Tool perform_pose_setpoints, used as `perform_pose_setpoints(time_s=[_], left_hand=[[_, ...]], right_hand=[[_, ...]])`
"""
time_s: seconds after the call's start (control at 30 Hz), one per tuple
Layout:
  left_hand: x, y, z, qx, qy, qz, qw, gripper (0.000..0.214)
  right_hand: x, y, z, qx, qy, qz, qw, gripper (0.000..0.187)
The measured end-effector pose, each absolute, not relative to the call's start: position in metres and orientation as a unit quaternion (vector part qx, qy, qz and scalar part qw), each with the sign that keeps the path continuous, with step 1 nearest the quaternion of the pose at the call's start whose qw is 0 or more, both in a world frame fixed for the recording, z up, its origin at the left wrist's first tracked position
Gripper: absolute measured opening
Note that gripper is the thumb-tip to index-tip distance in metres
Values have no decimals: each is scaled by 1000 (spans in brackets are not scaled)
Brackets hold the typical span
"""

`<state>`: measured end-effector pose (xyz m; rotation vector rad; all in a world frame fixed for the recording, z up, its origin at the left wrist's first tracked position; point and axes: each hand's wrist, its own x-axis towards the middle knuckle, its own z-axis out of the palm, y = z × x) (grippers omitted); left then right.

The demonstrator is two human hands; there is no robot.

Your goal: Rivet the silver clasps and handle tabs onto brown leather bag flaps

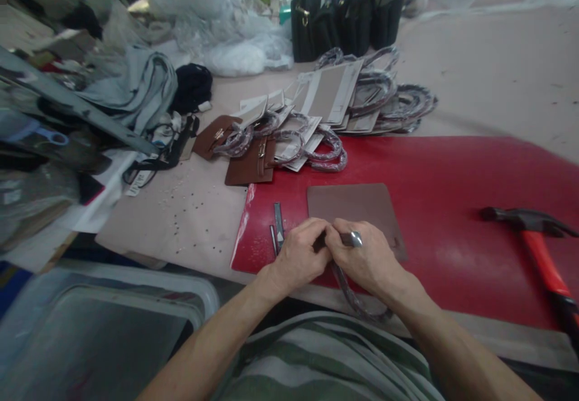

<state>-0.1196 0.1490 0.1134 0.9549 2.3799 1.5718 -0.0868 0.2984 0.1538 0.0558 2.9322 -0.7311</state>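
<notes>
My left hand (302, 255) is closed, its fingertips meeting those of my right hand (368, 256) over the near edge of a brown leather panel (355, 199). Between them they pinch the end of a plastic-wrapped bag handle (350, 295), whose curve hangs down below the table edge. A dark rod-like tool with a shiny rounded metal end (356, 239) sticks out of my closed right hand; its exact kind is hidden by the fingers. Just left of my left hand lie a flat grey metal tool (278, 220) and a thin metal rod (273, 239).
A red mat (452, 208) covers the near tabletop, with a red-handled hammer (540, 256) at right. Brown leather pieces (248, 163) and pale panels with wrapped handles (330, 90) are piled behind. Black bags (346, 18) stand farther back. A clear plastic bin (199, 286) sits lower left.
</notes>
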Motion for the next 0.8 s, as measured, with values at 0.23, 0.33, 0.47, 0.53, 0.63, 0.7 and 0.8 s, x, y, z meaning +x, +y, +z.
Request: perform_pose_setpoints(time_s=[0.23, 0.33, 0.47, 0.53, 0.63, 0.7, 0.8], left_hand=[[-115, 144, 103, 254, 783, 564, 67, 26], [-112, 143, 94, 244, 784, 569, 45, 29], [-109, 144, 91, 232, 779, 582, 19, 28], [-110, 144, 93, 237, 778, 582, 22, 27], [-113, 144, 100, 264, 782, 563, 41, 23], [-116, 145, 104, 280, 781, 555, 55, 21], [-118, 147, 109, 290, 776, 557, 55, 15]], right_hand=[[-76, 303, 142, 55, 938, -342, 3, 31], [-76, 303, 141, 66, 936, -346, 14, 32], [-78, 303, 142, 69, 939, -336, 20, 33], [-80, 301, 144, 64, 948, -310, 30, 32], [-85, 298, 150, 43, 969, -234, 57, 32], [-88, 295, 156, 16, 978, -196, 73, 29], [-91, 289, 164, -34, 985, -139, 91, 24]])
